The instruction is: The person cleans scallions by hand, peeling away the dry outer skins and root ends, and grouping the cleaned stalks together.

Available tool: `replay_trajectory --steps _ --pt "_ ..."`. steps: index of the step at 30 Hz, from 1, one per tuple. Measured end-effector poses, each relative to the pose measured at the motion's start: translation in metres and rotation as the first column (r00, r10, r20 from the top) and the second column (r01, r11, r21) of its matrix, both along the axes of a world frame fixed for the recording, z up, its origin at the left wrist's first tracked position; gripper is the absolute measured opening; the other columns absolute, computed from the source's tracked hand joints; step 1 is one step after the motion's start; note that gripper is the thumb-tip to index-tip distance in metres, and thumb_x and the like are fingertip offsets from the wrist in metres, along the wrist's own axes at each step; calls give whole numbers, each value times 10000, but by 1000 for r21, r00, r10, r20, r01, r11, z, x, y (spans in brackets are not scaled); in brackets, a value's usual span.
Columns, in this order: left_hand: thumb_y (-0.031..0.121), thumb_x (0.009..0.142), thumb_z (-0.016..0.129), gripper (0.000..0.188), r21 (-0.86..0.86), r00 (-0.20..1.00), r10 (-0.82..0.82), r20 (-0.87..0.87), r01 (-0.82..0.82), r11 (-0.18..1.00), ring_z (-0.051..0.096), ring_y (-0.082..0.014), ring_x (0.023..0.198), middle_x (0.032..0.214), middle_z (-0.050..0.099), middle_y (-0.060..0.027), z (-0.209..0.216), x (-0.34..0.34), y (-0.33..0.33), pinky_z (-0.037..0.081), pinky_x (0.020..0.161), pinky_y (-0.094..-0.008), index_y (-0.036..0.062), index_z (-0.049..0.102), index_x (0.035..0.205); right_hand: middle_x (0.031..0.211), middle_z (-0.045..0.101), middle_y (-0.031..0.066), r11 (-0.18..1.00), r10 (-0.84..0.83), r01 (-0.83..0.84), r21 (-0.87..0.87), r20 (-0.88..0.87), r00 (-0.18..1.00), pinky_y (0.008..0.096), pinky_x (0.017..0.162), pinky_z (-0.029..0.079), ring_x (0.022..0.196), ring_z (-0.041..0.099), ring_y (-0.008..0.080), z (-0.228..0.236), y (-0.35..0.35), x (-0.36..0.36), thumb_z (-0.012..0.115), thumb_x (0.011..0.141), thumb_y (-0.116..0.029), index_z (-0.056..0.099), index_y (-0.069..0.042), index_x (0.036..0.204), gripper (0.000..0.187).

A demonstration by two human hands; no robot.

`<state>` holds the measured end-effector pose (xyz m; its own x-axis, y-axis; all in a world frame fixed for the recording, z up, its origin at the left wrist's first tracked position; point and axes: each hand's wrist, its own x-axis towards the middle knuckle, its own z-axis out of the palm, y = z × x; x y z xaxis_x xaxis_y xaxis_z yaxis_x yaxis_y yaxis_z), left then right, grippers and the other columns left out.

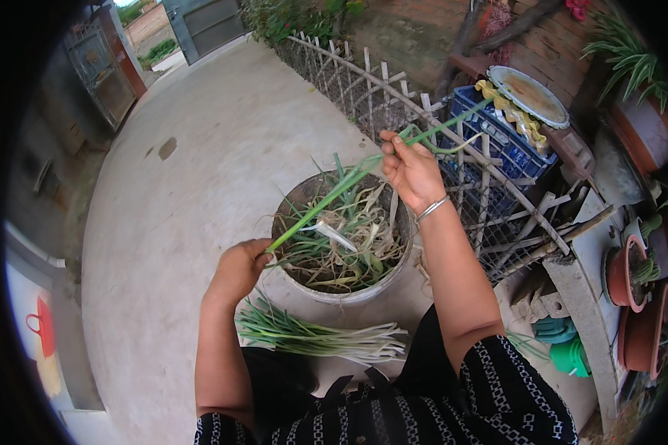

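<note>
A long green onion stretches slantwise between my two hands, above a round bucket. My left hand grips its lower left end, fingers closed, beside the bucket's left rim. Higher up on the right, my right hand pinches the stalk, and the leaf tips trail beyond it to the upper right. Green leaves and dry, pale peelings fill much of the bucket. On the ground between the bucket and my legs lies a bunch of green onions, white ends to the right.
A low wooden lattice fence with wire mesh runs along the right. Behind it are a blue crate and a round tray. Plant pots and a green container stand at the right. Concrete floor extends left.
</note>
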<state>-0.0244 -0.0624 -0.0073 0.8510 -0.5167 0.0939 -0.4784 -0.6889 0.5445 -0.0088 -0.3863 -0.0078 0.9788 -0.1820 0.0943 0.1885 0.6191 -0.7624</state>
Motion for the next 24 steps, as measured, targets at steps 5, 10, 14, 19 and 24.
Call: replay_trajectory --steps 5,10,14,19,24 --pt "88 763 597 162 26 986 79 148 -84 996 565 -326 802 864 610 -155 11 11 22 449 696 -370 39 622 915 641 546 107 461 -308 170 -871 23 951 325 520 412 534 504 204 -4 5 3 486 837 -116 607 -30 911 166" --pt "90 762 598 157 -23 987 -10 159 14 1000 569 -327 784 854 612 -154 6 15 28 448 697 -366 39 626 908 639 539 118 -46 -331 466 -884 454 828 307 513 406 513 480 203 -16 15 2 457 872 -136 600 -16 892 188" --pt "46 763 570 156 16 983 53 177 -57 998 569 -308 744 816 609 -160 -1 18 78 444 685 -351 6 618 906 607 514 65 453 -510 437 -777 176 842 259 486 368 503 439 127 -21 -21 9 453 862 -105 595 -19 885 168" --pt "97 858 489 162 -197 873 486 35 -470 860 558 -134 689 736 607 -47 13 11 133 417 609 -246 16 597 947 673 570 152 -50 -402 533 -845 506 763 348 540 427 570 540 279 -25 -14 6 437 840 -50 573 -58 930 163" --pt "190 915 433 191 -608 848 373 -377 -530 591 568 -77 776 830 599 -1 22 9 134 428 633 -196 77 535 1030 1158 495 218 -570 -111 -322 -756 -317 942 382 903 410 1038 510 366 -76 27 -11 625 736 -225 503 -86 1162 465"
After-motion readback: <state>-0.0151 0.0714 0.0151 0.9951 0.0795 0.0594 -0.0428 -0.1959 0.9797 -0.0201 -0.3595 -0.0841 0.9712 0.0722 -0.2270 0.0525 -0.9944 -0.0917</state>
